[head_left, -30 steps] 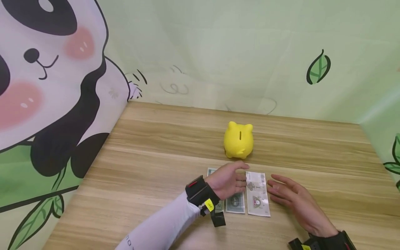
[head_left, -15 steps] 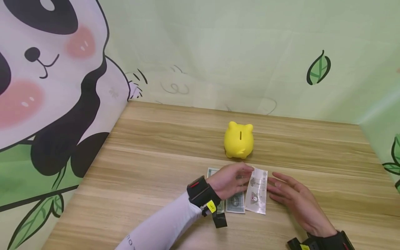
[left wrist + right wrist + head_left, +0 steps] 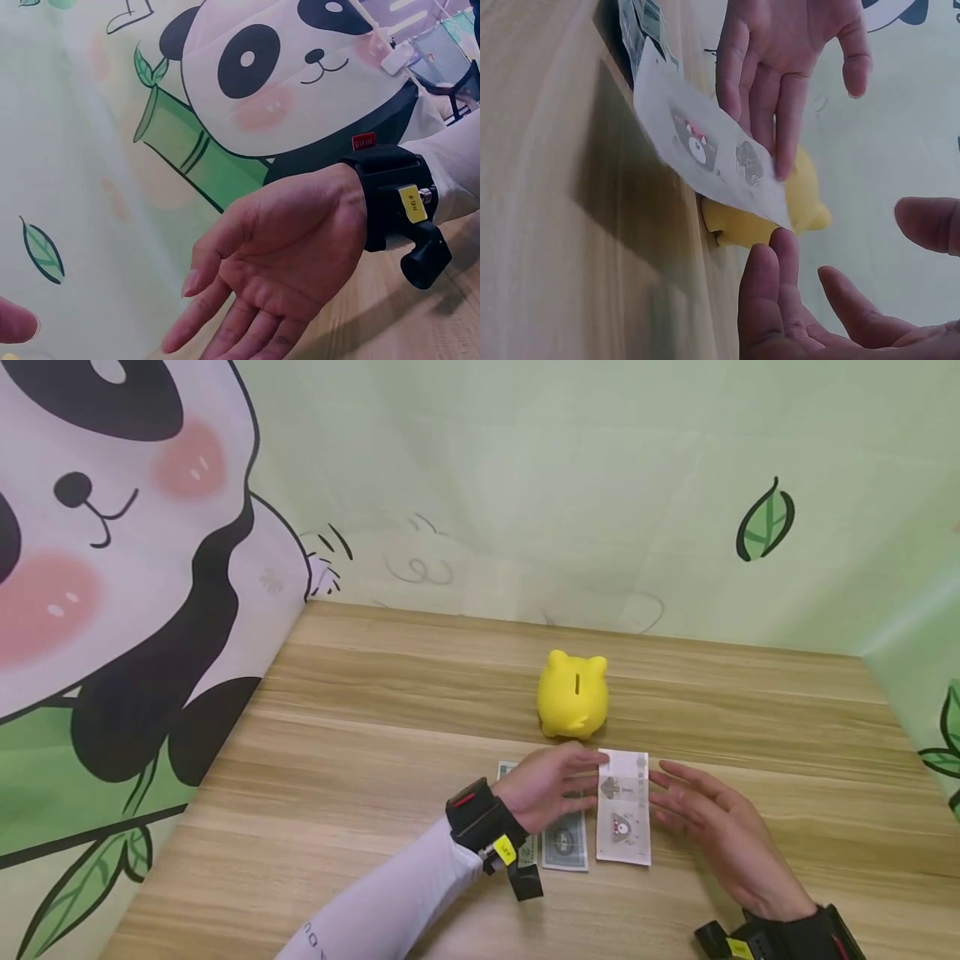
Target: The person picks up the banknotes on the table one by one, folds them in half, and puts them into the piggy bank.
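Note:
A whitish paper note [image 3: 624, 827] with a small bear-like picture lies between the two hands; the right wrist view shows this note [image 3: 697, 146] tilted and raised off the wood, a shadow below. My left hand [image 3: 551, 789], fingers extended, touches its left edge. On the right edge, the fingertips of my right hand [image 3: 723, 835] are at or just beside the paper, fingers loosely bent. A bluish note [image 3: 566, 843] and a greenish note [image 3: 528, 852] lie partly hidden under the left hand. Beyond stands a yellow piggy bank [image 3: 572, 710], a slot on top.
The wood-grain table [image 3: 360, 693] spreads around the hands. A pale green backdrop [image 3: 525, 485] with a printed panda [image 3: 150, 543] and leaves walls off the back and sides. Black cameras are strapped to both wrists.
The whitish note has shifted up and slightly right, toward the piggy bank's side, after tilting between the hands. My right hand has moved slightly up and right; the left has barely moved.

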`<state>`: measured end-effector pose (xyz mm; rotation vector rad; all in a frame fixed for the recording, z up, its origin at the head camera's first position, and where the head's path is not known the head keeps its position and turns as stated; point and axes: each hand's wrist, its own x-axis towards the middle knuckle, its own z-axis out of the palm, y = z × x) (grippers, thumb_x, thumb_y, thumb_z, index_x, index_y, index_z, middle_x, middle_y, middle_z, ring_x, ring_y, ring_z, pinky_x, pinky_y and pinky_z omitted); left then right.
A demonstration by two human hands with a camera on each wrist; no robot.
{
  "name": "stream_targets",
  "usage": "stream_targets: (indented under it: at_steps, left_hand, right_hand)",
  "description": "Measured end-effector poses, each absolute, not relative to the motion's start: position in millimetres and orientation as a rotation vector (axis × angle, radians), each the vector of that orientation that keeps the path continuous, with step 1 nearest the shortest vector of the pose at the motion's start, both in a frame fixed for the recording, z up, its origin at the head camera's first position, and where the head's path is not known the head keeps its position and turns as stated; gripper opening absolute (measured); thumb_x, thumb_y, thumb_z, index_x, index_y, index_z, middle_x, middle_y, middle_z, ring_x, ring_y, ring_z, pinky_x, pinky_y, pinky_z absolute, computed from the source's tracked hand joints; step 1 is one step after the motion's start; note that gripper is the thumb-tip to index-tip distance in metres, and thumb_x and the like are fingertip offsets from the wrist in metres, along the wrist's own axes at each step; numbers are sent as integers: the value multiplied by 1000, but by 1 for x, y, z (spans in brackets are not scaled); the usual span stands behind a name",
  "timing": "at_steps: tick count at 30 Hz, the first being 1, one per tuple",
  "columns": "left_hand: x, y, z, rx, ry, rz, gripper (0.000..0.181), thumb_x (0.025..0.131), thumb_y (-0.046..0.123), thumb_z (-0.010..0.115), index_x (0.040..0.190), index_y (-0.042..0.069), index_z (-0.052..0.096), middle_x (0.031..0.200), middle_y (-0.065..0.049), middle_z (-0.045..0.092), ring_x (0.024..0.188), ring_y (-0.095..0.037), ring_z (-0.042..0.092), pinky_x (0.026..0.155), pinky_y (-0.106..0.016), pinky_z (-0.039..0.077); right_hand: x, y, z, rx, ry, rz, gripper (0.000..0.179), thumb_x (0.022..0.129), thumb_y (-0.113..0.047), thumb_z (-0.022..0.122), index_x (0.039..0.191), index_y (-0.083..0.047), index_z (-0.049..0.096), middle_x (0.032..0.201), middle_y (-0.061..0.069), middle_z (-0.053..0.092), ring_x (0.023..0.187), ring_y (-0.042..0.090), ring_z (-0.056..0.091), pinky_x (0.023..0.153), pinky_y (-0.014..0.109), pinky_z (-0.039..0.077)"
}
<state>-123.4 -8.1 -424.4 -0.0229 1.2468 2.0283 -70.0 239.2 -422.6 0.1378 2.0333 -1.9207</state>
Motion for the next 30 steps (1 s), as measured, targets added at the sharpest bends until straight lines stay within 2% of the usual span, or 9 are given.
stream_targets:
  at_steps: [1, 4, 9, 15, 17, 20, 24, 27, 30]
  left_hand:
    - [-125, -9, -424, -18, 1248, 2029, 54, 103, 25, 48, 147, -5, 49, 160, -23, 40, 150, -41, 37, 126, -52, 31]
    - [-129, -14, -421, 12, 1265, 2029, 53, 103, 26, 46, 147, -3, 49, 160, -20, 42, 150, -39, 39, 125, -52, 32]
    - [-136, -23, -416, 46, 1252, 2050, 53, 104, 26, 42, 149, -1, 49, 161, -18, 42, 151, -38, 39, 126, -52, 31]
    - [-142, -32, -411, 74, 1230, 2091, 55, 104, 27, 41, 151, 0, 48, 161, -16, 45, 150, -34, 41, 126, -50, 32]
    - [-144, -34, -409, 89, 1243, 2102, 54, 105, 26, 41, 151, 0, 49, 160, -15, 46, 149, -33, 43, 125, -50, 33]
    - [-148, -37, -407, 83, 1284, 2140, 46, 104, 22, 45, 144, 1, 55, 151, -13, 54, 139, -29, 52, 121, -48, 39]
    - [-153, -40, -406, 39, 1362, 2211, 29, 102, 12, 55, 129, 3, 58, 126, -6, 63, 111, -20, 62, 106, -40, 53]
    - [-155, -43, -408, 16, 1406, 2220, 32, 101, 9, 57, 132, 4, 55, 112, -3, 65, 97, -16, 64, 93, -33, 56]
    - [-157, -44, -411, 21, 1422, 2194, 38, 101, 9, 58, 138, 2, 54, 108, -3, 67, 93, -15, 66, 86, -30, 56]
  right_hand:
    - [-71, 238, -421, 141, 2045, -1906, 66, 109, -29, 54, 160, 4, 26, 147, 1, 58, 119, 5, 66, 101, 26, 56]
    - [-74, 234, -418, 116, 2066, -1874, 66, 109, -31, 54, 159, 3, 28, 147, 3, 56, 118, 5, 66, 101, 27, 56]
    - [-82, 223, -414, 30, 2099, -1823, 62, 109, -30, 54, 156, 5, 34, 134, -3, 64, 114, 7, 67, 97, 28, 57]
    - [-95, 208, -408, 21, 2206, -1739, 57, 107, -25, 58, 150, 8, 43, 141, 19, 61, 108, 5, 68, 92, 27, 59]
    - [-99, 204, -405, 27, 2225, -1728, 53, 106, -21, 59, 148, 9, 46, 138, 21, 63, 106, 5, 68, 91, 27, 59]
    - [-106, 198, -401, 46, 2242, -1718, 49, 105, -18, 60, 146, 8, 49, 134, 19, 66, 105, 5, 68, 91, 27, 59]
    - [-114, 190, -395, 64, 2246, -1742, 48, 104, -17, 61, 145, 7, 50, 130, 15, 68, 105, 4, 68, 91, 25, 58]
    - [-120, 183, -391, 60, 2232, -1777, 48, 104, -15, 61, 145, 8, 50, 127, 10, 70, 104, 5, 68, 91, 25, 58]
    - [-127, 178, -387, 33, 2220, -1806, 48, 104, -14, 62, 144, 9, 51, 123, 6, 71, 102, 6, 69, 91, 25, 58]
